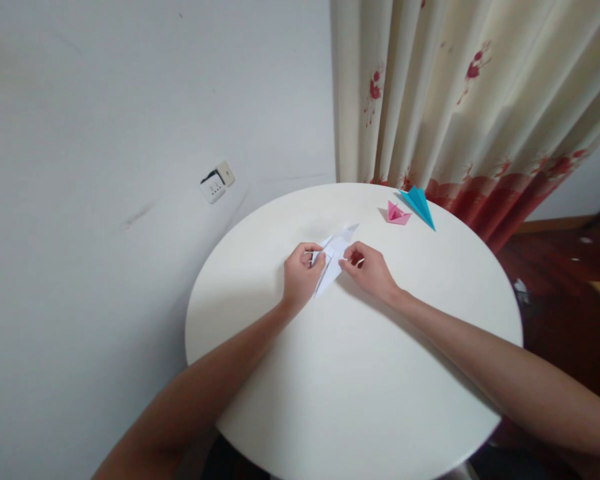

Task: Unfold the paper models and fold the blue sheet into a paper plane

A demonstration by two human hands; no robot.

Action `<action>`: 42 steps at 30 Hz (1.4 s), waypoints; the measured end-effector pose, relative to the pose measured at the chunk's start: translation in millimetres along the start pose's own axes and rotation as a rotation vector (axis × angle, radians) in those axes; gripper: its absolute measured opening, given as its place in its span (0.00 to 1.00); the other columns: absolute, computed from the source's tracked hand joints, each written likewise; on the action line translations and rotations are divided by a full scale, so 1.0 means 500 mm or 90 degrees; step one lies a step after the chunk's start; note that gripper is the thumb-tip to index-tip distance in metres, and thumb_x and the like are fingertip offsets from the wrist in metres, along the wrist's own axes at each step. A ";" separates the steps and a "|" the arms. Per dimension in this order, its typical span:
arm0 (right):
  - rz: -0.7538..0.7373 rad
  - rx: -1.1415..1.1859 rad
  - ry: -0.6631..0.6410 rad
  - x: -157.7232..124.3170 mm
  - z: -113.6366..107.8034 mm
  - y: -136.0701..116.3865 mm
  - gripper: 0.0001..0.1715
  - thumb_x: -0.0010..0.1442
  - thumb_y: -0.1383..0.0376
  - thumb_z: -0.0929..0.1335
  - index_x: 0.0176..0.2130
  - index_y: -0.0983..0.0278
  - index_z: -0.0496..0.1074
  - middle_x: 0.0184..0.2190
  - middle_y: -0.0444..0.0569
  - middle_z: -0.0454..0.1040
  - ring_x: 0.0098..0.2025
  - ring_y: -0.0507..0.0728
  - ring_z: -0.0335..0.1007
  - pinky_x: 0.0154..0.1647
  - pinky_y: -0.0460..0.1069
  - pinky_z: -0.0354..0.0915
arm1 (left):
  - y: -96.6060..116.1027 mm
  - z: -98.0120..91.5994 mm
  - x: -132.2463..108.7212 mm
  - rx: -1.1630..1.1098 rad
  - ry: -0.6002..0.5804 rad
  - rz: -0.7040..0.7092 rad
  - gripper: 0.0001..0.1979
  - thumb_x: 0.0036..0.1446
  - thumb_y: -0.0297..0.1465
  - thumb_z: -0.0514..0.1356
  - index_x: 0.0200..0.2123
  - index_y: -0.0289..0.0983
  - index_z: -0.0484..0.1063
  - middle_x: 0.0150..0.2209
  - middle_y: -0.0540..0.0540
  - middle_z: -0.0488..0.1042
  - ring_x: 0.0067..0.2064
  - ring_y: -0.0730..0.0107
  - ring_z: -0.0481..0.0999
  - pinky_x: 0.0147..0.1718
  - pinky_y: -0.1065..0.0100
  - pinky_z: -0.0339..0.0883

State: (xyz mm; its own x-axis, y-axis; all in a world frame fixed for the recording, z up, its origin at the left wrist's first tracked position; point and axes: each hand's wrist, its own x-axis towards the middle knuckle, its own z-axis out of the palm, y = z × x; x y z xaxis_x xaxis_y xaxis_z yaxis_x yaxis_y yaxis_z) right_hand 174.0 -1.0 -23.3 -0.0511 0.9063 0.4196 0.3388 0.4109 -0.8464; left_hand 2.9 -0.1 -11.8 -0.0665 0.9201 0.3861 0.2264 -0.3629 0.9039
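One folded white paper [339,244] is between the left hand [303,275] and the right hand [374,271], over the middle of the bench [350,373]. The left hand is nearly closed, thumb and fingers pinching the paper's left side. The right hand is loosely curled, fingertips at the other side; whether they grip or merely touch, I cannot tell. A steady left pinch and a light right touch should keep the layers aligned. Beyond, near the curtain [445,100], lie a pink fold [398,215] and a blue dart [420,205], neither in the way.
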 end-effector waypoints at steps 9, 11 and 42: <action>0.004 0.081 0.097 0.008 -0.009 -0.014 0.04 0.56 0.67 0.65 0.35 0.61 0.68 0.28 0.42 0.69 0.28 0.53 0.63 0.29 0.49 0.60 | -0.005 -0.016 0.022 0.029 0.044 0.092 0.04 0.54 0.30 0.64 0.31 0.37 0.72 0.43 0.43 0.71 0.47 0.64 0.73 0.36 0.70 0.71; -0.004 0.076 0.120 0.010 -0.014 -0.020 0.05 0.56 0.68 0.64 0.35 0.61 0.68 0.28 0.43 0.69 0.28 0.53 0.63 0.29 0.49 0.59 | -0.005 -0.019 0.025 0.035 0.049 0.090 0.03 0.53 0.29 0.64 0.30 0.38 0.71 0.39 0.45 0.71 0.44 0.65 0.73 0.36 0.70 0.70; -0.141 0.057 0.046 0.014 -0.024 -0.023 0.09 0.63 0.57 0.70 0.37 0.60 0.73 0.42 0.50 0.73 0.46 0.58 0.70 0.45 0.53 0.68 | -0.025 -0.033 0.040 -0.451 -0.094 -0.269 0.09 0.44 0.27 0.69 0.26 0.33 0.71 0.28 0.49 0.73 0.31 0.77 0.72 0.29 0.75 0.64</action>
State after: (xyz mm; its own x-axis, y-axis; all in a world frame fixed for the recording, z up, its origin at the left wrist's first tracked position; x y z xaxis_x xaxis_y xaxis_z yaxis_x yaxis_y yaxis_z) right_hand 181.1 -0.6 -6.8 -0.0467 0.7849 0.6179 0.2422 0.6090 -0.7553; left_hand -17.3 20.3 -12.2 0.1310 0.9914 0.0055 -0.4562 0.0554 0.8881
